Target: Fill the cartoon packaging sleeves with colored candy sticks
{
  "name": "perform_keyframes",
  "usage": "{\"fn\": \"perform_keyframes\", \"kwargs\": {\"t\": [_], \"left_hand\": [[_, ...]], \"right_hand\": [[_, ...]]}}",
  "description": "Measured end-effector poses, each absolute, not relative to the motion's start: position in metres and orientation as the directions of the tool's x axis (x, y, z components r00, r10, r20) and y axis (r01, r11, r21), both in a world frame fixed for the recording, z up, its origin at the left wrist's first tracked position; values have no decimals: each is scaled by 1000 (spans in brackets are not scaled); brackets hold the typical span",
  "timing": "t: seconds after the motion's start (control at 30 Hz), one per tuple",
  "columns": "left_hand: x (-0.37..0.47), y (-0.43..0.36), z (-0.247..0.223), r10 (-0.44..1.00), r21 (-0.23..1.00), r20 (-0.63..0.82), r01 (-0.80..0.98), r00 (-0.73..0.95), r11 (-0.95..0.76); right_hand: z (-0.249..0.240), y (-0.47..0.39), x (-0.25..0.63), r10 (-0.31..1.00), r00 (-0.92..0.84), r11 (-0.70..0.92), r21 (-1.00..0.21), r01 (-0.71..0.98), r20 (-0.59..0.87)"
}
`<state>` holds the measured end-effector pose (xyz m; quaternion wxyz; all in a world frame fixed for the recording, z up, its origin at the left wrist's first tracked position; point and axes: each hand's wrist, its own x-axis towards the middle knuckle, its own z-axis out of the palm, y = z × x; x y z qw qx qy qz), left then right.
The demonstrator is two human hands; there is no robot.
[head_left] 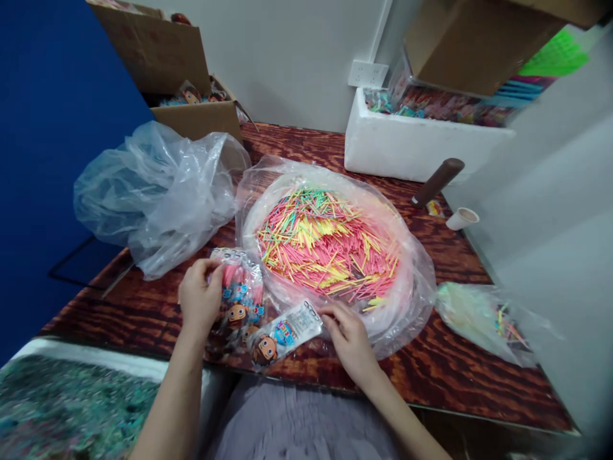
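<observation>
My left hand (202,291) pinches the top of several clear printed packets (239,297) with pink sticks inside and a cartoon figure on the front. At its right, my right hand (348,333) has thumb and fingers closed on the upper corner of a single packet (286,333). That packet lies slanted near the table's front edge, its cartoon head toward the lower left. Behind both hands rests a large plastic-lined heap of thin sticks (330,246), pink, yellow and green. The plastic liner (416,275) spreads around the heap.
Crumpled clear plastic (167,191) lies at the left, before an open cardboard box (196,118). A white foam box (421,144) stands at the back right. Nearby are a brown tube (438,182), a paper cup (462,218) and a bag with sticks (483,322).
</observation>
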<state>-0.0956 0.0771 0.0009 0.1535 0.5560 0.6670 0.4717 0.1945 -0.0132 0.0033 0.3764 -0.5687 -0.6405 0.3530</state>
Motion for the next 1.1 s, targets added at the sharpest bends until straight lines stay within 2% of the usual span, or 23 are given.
{"fn": "perform_keyframes", "kwargs": {"t": [0.1,0.2,0.33,0.4,0.47,0.57,0.67,0.8,0.93,1.0,1.1], "left_hand": [[-97,89,-18,906,563,390,821,-166,-92],[-90,80,-9,878,493,451,865,-159,-96],[-54,40,12,841,552,517,814,-160,-184],[-27,18,6,910,596,406,729,88,-336],[-3,0,-12,933,577,278,737,229,-353],[16,-11,-43,963,571,223,781,151,-255],[19,-7,-57,970,668,232,713,75,-215],[21,-1,-46,969,771,243,596,49,-224],[33,3,-33,961,852,269,480,-58,-209],[39,9,-34,953,860,292,459,-82,-224],[44,20,-42,954,822,301,508,-2,-259]], "right_hand": [[-1,-13,208,998,-27,66,-874,481,61],[-2,-13,213,998,-21,58,-866,497,55],[-6,-9,208,997,-22,73,-842,535,72],[-8,-7,203,996,-30,87,-826,556,85],[-10,-7,201,995,-41,99,-817,568,92],[-11,-7,202,994,-57,109,-824,556,93],[-11,-9,206,994,-61,105,-843,528,86],[-10,-10,209,998,-28,64,-872,486,58],[-8,-11,207,996,70,20,-928,373,49],[-7,-12,207,985,154,24,-937,347,83],[-7,-13,209,960,217,69,-901,427,176]]}}
